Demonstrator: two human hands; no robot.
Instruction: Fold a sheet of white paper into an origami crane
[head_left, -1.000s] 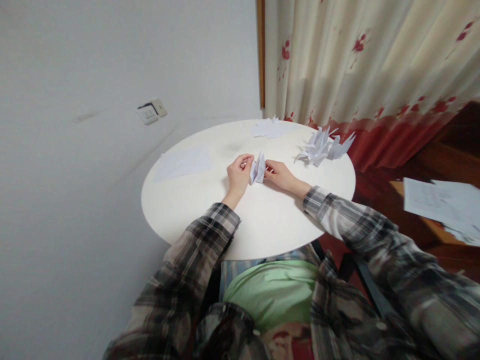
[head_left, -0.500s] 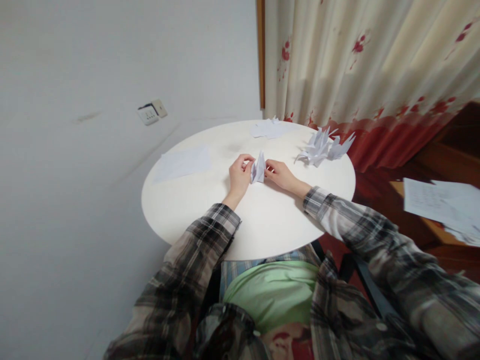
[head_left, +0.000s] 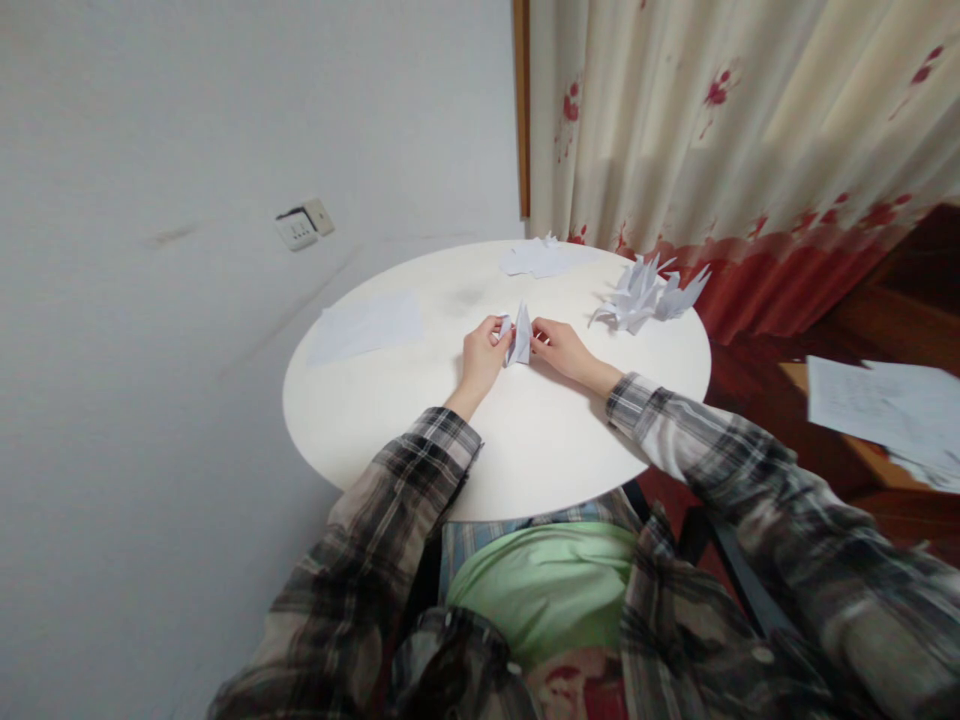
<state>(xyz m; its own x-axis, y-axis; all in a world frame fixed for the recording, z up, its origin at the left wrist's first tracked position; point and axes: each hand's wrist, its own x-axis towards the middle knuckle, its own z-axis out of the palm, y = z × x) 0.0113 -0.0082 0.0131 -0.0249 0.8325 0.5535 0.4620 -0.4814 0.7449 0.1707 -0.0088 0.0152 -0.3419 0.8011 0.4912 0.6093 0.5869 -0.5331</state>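
A folded piece of white paper (head_left: 522, 338) with a pointed top stands upright between my hands over the middle of the round table. My left hand (head_left: 484, 352) pinches a flap on its left side, thumb and fingers closed together. On the other side, my right hand (head_left: 559, 346) grips the paper's right edge with curled fingertips. Parts of the fold are hidden behind my fingers. Several folded paper cranes (head_left: 637, 297) sit in a cluster beyond my right hand.
The white round table (head_left: 375, 420) touches or nearly touches the wall at left. Flat white sheets (head_left: 367, 325) lie at its left, and more paper (head_left: 540, 258) at the far edge. A patterned curtain (head_left: 675, 130) hangs behind. Papers (head_left: 877, 400) lie on a wooden surface at right.
My left fingers have shifted slightly, and a flap on the paper's left side now stands further out to the left. My right hand stays almost where it was.
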